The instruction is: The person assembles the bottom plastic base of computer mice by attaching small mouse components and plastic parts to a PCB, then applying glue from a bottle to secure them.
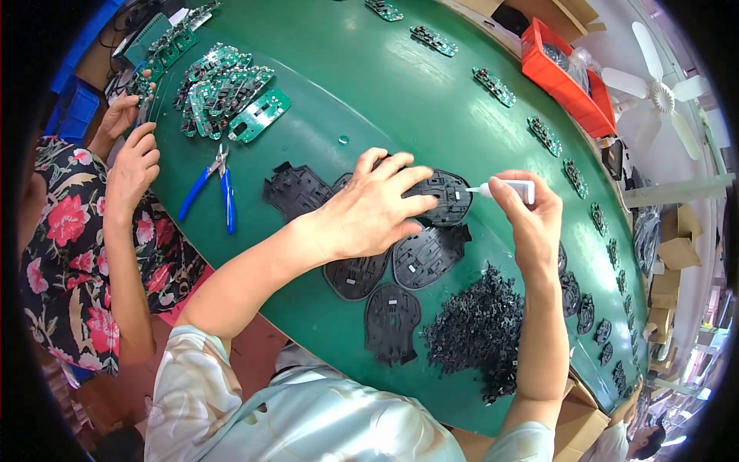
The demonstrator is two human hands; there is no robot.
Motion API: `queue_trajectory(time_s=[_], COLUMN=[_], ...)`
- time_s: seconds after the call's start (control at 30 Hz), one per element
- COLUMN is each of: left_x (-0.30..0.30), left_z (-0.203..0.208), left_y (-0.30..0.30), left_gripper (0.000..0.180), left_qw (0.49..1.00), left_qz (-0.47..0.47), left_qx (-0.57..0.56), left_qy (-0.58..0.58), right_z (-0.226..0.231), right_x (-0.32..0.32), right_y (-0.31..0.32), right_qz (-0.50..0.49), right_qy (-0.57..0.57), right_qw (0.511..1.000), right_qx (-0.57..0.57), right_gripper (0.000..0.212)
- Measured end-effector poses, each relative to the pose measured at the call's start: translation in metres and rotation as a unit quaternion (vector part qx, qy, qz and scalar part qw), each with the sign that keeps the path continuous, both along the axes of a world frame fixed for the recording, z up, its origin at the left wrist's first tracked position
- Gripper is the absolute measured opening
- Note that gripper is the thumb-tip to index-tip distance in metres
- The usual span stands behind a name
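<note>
My right hand pinches a small white squeeze bottle with a thin nozzle. Its tip points left, at the edge of a black plastic shell with ribs inside. Over the left part of that shell lies my left hand, palm down with fingers spread; whether it presses on the shell I cannot tell. More black shells lie around it: one at the left, one below and one nearest me. A heap of small black parts sits left of my right forearm.
Blue-handled pliers lie at the left, below a pile of green circuit boards. A co-worker's hands hold a board there. Along the far side runs a row of boards, with a red bin beyond.
</note>
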State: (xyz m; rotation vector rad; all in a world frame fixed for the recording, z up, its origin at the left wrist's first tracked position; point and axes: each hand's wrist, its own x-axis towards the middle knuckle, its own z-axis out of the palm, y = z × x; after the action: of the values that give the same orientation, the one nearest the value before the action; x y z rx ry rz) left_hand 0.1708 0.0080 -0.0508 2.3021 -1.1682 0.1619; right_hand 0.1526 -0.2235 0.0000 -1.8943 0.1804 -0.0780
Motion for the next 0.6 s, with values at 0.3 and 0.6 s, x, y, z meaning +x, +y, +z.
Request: queue_trajectory(time_s=[0.3, 0.6], left_x=[0.003, 0.005], left_z=[-0.005, -0.008], left_y=[-0.001, 0.000], left_gripper=[0.031, 0.032], left_qw=[1.000, 0.999], left_qz=[0.019, 0.026], left_qx=[-0.020, -0.016], left_qy=[-0.013, -0.014], right_z=[-0.006, -0.012], right_x=[0.013, 0.017], right_y=[0.011, 0.016], right_qz=[-0.002, 0.003], right_qy=[0.011, 0.008], right_qw=[0.995, 0.989], right_qx=[-0.099, -0.151], right_gripper=[0.018, 0.021])
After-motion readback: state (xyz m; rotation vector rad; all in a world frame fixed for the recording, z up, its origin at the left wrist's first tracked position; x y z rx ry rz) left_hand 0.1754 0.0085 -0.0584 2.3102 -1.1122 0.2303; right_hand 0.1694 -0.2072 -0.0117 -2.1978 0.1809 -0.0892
